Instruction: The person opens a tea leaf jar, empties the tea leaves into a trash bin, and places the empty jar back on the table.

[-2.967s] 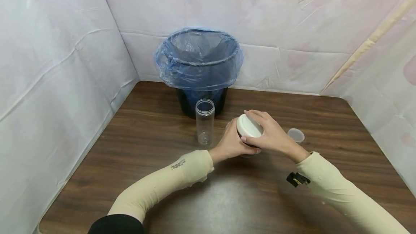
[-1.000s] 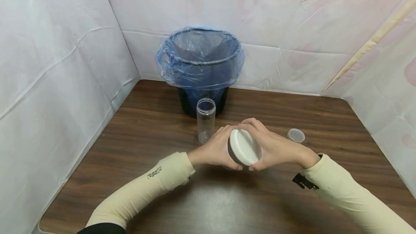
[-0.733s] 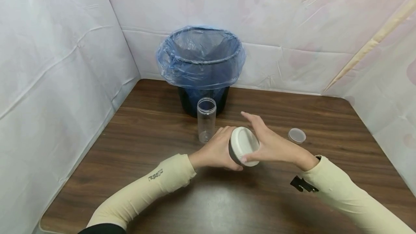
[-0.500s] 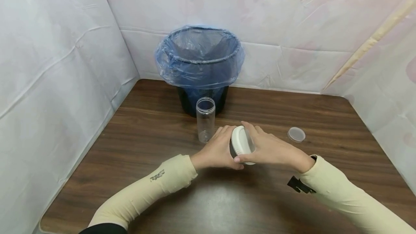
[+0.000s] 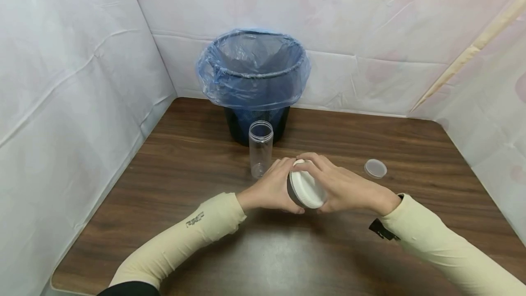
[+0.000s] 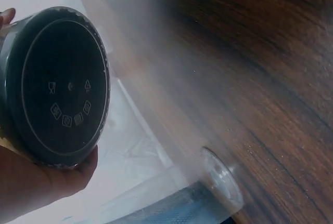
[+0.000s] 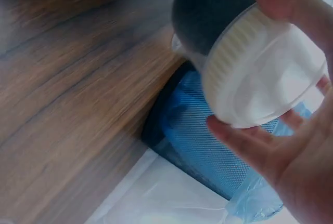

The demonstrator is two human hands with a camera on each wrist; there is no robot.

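Note:
A jar (image 6: 62, 89) with a dark body and a white ridged lid (image 5: 307, 190) is held tilted above the table. My left hand (image 5: 269, 190) grips the jar's body from the left. From the right, my right hand (image 5: 347, 186) holds the lid, thumb and fingers spread round its rim in the right wrist view. Small moulded symbols mark the jar's dark base in the left wrist view. Just beyond my left hand stands a clear plastic jar (image 5: 260, 150), upright and without a lid. A clear round lid (image 5: 376, 168) lies flat on the table to the right.
Behind the clear jar is a black mesh bin (image 5: 236, 127), lined with a blue plastic bag (image 5: 252, 90) folded over its rim. White sheeting (image 5: 370, 22) hangs along the back and both sides of the brown wooden table (image 5: 185, 150).
The jar has come nearer and slightly left since three seconds ago, and leans over more. My right hand's fingers spread off the lid's rim, then closed round it again. The clear jar stayed put.

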